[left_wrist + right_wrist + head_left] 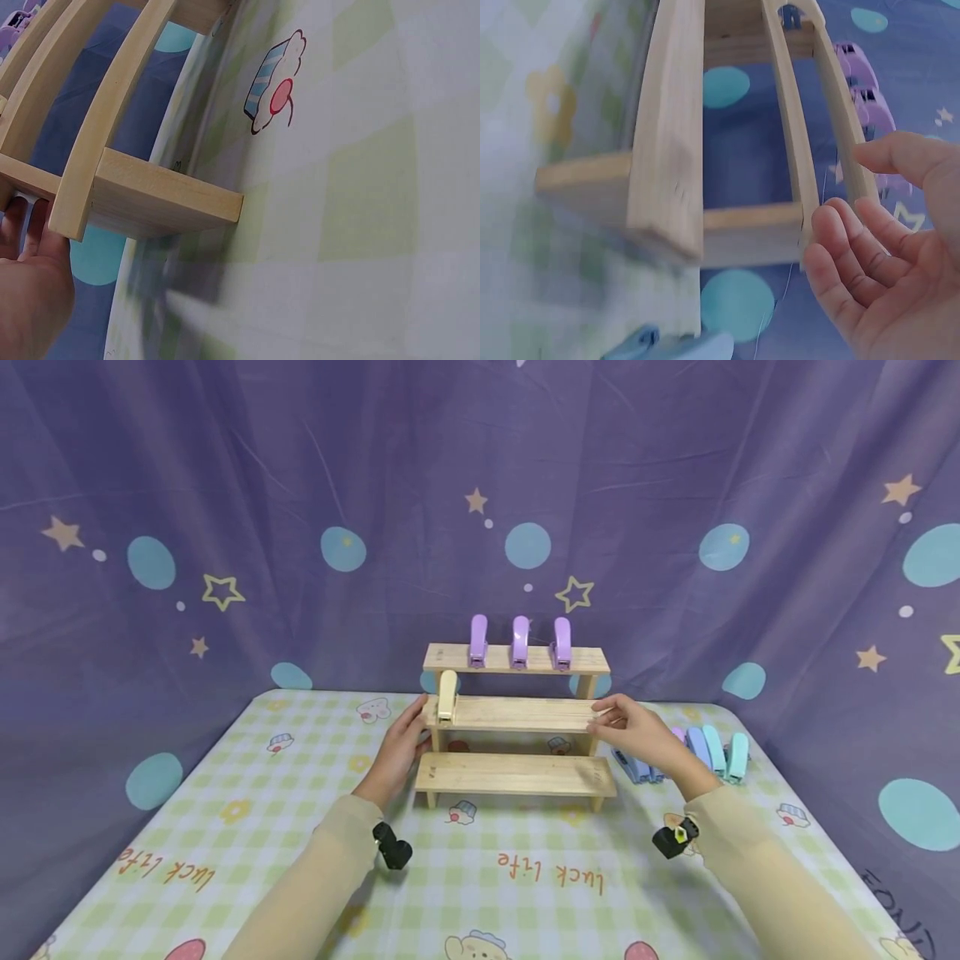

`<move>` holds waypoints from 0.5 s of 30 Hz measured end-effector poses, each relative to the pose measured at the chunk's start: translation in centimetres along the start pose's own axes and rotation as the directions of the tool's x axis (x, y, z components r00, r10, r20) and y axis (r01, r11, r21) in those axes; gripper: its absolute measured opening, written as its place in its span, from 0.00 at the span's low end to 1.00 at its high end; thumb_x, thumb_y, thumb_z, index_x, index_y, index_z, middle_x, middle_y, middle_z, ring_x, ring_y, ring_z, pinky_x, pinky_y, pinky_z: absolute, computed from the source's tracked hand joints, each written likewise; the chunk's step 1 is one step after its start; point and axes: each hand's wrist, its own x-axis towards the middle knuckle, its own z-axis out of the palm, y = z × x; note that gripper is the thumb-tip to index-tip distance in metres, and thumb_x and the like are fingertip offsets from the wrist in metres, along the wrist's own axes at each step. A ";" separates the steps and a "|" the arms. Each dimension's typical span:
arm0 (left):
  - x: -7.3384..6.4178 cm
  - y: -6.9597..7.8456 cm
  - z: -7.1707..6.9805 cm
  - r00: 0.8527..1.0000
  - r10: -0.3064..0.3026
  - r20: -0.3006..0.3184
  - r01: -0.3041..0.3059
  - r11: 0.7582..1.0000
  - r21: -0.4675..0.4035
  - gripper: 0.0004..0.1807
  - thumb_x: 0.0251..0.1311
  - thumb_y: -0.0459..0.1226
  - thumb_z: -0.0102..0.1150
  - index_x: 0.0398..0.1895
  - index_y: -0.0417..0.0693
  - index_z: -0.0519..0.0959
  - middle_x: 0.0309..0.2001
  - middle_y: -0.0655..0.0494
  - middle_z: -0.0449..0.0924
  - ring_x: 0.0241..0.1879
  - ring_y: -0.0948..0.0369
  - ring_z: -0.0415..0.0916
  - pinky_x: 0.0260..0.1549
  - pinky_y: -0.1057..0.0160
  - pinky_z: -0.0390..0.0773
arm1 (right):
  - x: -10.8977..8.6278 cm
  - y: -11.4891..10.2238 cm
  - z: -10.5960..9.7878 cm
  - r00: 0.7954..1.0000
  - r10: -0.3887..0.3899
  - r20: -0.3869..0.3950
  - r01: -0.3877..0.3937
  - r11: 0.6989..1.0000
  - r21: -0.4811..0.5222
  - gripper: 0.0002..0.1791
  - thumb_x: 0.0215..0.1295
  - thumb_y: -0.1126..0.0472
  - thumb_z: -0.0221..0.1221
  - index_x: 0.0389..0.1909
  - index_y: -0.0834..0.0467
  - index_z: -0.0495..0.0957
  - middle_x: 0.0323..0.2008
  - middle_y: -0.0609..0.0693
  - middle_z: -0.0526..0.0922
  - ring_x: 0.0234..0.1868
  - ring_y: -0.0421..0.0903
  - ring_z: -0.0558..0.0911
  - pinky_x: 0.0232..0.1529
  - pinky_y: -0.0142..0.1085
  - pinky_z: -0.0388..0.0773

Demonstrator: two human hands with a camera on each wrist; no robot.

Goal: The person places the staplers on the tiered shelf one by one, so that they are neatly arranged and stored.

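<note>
A three-tier wooden shelf (517,774) stands near the table's back edge. Along its top tier are three purple staplers (521,642), and a cream stapler (447,696) sits at the left end of the middle tier. My left hand (397,752) touches the shelf's left side by the middle tier, fingers fairly straight; the left wrist view shows fingertips (34,232) partly hidden behind the wood. At the middle tier's right end is my right hand (637,732), its fingers loosely bent. In the right wrist view its fingertips (826,221) lie close to the board; contact is unclear.
Right of the shelf, blue staplers (697,746) and teal staplers (737,756) stand in a group on the table, partly behind my right hand and wrist. A checked cloth (285,827) covers the table. A purple curtain (420,468) hangs behind.
</note>
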 end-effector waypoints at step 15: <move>-0.2 -0.2 -0.1 1.000 0.006 -0.016 -0.005 1.000 0.029 0.28 0.81 0.44 0.38 0.81 0.58 0.53 0.77 0.53 0.54 0.72 0.51 0.58 0.69 0.51 0.65 | -1.8 4.1 -1.5 0.994 0.068 -0.081 -0.071 0.997 -0.028 0.26 0.71 0.49 0.61 0.61 0.61 0.72 0.52 0.61 0.80 0.51 0.58 0.80 0.47 0.51 0.81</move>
